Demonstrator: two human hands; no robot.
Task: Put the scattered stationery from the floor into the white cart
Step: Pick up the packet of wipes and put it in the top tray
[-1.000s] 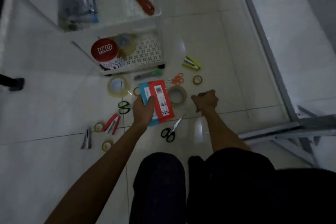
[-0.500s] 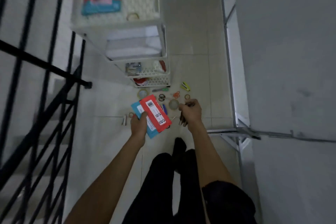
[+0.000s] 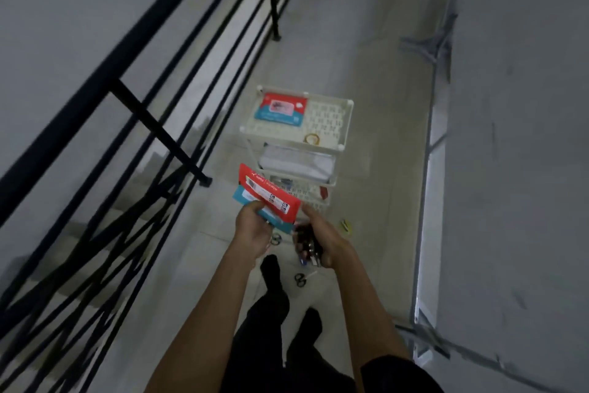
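The white cart stands just above both hands, mid-frame. The left hand pinches red and blue packets, which slant up-left and lie nearest the cart's trays. The right hand clutches a dark bundle, possibly pens.

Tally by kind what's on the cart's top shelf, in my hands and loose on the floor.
Packets: 3, the top-shelf packet, plus red packet and blue packet in the left hand
Tape roll: 1
Scissors: 2
Stapler: 1
Total: 7, leaving out the right hand's blurred dark bundle.
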